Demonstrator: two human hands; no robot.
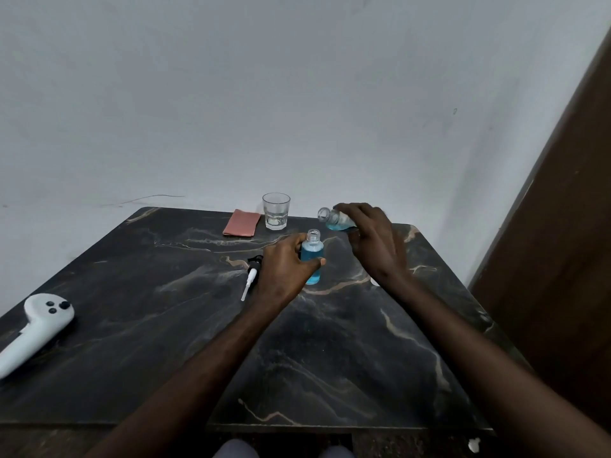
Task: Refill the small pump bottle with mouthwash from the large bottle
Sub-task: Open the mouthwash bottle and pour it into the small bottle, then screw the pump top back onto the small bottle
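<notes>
The small pump bottle [312,259] stands upright on the dark marbled worktop [165,325], its neck open and blue mouthwash already filling most of the body. The left hand [284,272] steadies it from its nine o'clock side, fingers [319,262] curled snugly round the lower half.

Up at about one o'clock from that open neck, the right hand [370,239] has the large bottle [335,220] in a closed grip from above. That bottle is tipped over nearly flat, its long axis running from three o'clock to nine o'clock, its uncapped mouth pointing towards nine o'clock and a little upward. The blue liquid sits low in its belly, short of the mouth, and I see no stream falling.

So everything turns on the gap: the pouring mouth is just above and slightly beyond the small neck, near it but not over it. To my eye the right hand would need to bring the mouth directly over the opening before tipping further, or the pour will miss.

The pump head [253,271] lies on its side at the left hand's nine o'clock, dip tube pointing towards the person. A glass [276,211] and a folded pink cloth [241,223] sit at the far edge, a white controller [36,325] far off at eight o'clock.
</notes>
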